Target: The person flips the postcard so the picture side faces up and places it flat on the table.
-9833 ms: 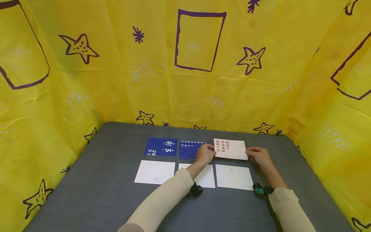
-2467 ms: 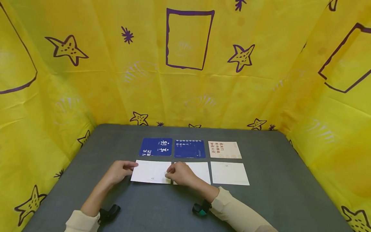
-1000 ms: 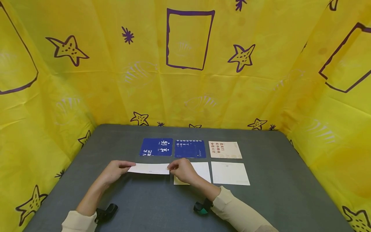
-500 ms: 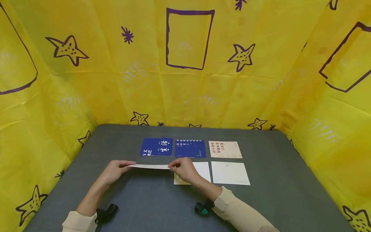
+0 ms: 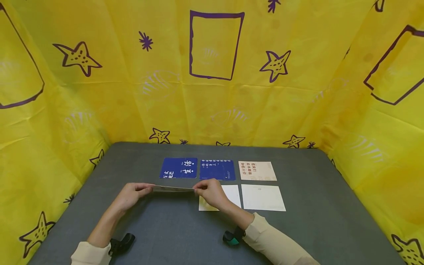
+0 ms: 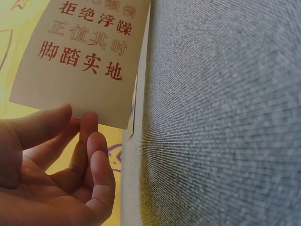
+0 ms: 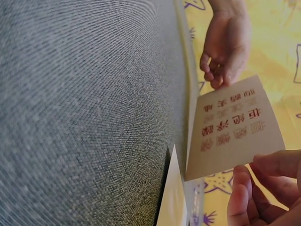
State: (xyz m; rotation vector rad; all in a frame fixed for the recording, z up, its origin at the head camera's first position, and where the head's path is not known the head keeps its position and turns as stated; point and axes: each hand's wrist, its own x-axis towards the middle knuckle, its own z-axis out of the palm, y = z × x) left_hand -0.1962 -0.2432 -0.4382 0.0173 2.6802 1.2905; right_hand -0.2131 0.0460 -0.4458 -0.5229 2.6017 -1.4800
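Both hands hold one postcard by its opposite short edges, raised above the table. In the head view the postcard (image 5: 173,188) appears almost edge-on, as a thin strip. The wrist views show its cream underside with rows of red and outlined characters. My left hand (image 5: 130,197) pinches the left edge between thumb and fingers; in the left wrist view the thumb (image 6: 44,123) lies against the printed face. My right hand (image 5: 213,194) pinches the right edge, partly covering a white card (image 5: 230,195) lying on the table.
Two blue cards with white characters, a left one (image 5: 179,168) and a middle one (image 5: 216,170), lie in the back row beside a cream card (image 5: 257,171) with red print. A white card (image 5: 263,197) lies front right. Yellow patterned cloth (image 5: 212,103) encloses the grey table (image 5: 172,235).
Earlier the hands set a cream card at back right, then moved to the front-left white card. They have lifted it and tilted it from white face up to nearly edge-on.
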